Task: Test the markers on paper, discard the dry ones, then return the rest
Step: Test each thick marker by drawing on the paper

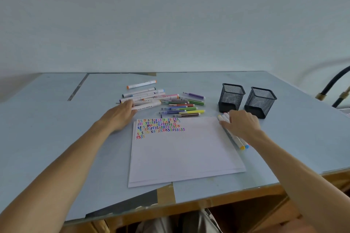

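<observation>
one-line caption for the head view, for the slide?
Left hand on white markers, right hand on markers beside scribbled test paper; two mesh cups behind.

Left hand (123, 113) on white markers (144, 98), right hand (242, 125) on others (234, 136) beside paper (185, 153).

Rows of small zigzag test marks, each shaped like the numeral 3, in many colours, fill the upper left corner of the sheet of paper (185, 149). Dark print runs along the barrels of the white markers (146, 107) but is too small to read.
</observation>
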